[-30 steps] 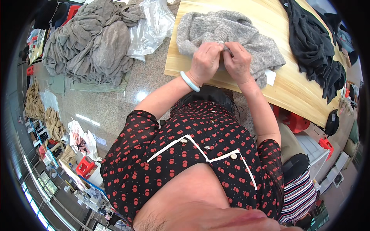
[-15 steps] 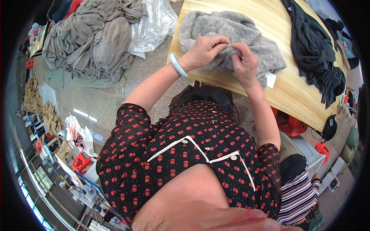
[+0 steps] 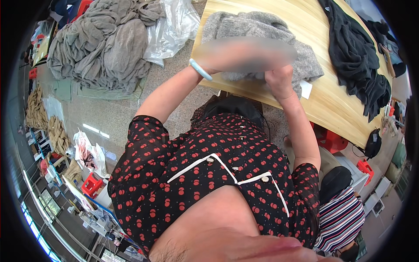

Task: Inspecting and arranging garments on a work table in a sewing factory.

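One left hand [image 3: 220, 56], one right hand [image 3: 279, 79] working over gray knitwear [image 3: 262, 26]; fingers blurred, can't tell grip; any tug risking snags.

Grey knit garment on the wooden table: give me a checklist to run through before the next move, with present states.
1. Grey knit garment lying on the wooden table: ok.
2. Left hand clearly visible: not ok, a blur covers it.
3. Right hand clearly visible: not ok, its finger end is blurred.
4. Anything held between the fingers: cannot tell.
5. Black garment apart from the grey one: ok, bare tabletop lies between them.
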The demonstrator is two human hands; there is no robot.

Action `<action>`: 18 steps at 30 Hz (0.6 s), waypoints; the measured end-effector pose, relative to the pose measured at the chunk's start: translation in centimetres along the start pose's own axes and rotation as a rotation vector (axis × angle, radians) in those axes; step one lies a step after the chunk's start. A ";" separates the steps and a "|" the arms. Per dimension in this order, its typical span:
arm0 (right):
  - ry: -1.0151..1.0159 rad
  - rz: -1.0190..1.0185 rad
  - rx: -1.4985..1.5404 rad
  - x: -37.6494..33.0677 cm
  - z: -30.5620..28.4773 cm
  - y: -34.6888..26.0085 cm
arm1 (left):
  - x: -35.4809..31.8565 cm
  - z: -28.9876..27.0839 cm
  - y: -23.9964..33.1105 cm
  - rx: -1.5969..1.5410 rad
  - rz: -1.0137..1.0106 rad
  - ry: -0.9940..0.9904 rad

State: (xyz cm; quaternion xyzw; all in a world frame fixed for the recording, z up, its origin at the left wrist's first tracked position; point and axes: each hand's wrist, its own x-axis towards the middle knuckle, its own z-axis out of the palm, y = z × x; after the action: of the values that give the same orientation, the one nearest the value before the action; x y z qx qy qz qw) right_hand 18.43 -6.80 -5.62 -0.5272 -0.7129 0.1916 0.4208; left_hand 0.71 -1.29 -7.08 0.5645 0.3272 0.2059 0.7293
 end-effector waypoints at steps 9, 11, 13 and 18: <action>-0.282 0.277 -0.067 -2.0 -0.9 2.8 | -3.7 -1.9 -1.5 0.666 0.127 0.261; -0.358 0.214 -0.162 -3.2 -1.0 3.9 | -4.2 -2.2 -1.5 0.770 0.159 0.251; -0.362 0.320 -0.203 -4.0 -1.0 5.0 | -4.6 -2.1 -1.6 0.872 0.191 0.236; -0.257 0.551 -0.178 -4.9 -1.4 5.5 | -5.8 -1.4 -2.0 1.045 0.077 0.051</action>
State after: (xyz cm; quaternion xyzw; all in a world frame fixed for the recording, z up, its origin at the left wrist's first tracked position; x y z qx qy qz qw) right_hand 23.20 -9.52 -10.71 -0.7068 -0.6047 0.3000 0.2119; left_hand -4.48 -4.76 -7.77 0.8594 0.3832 0.0554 0.3339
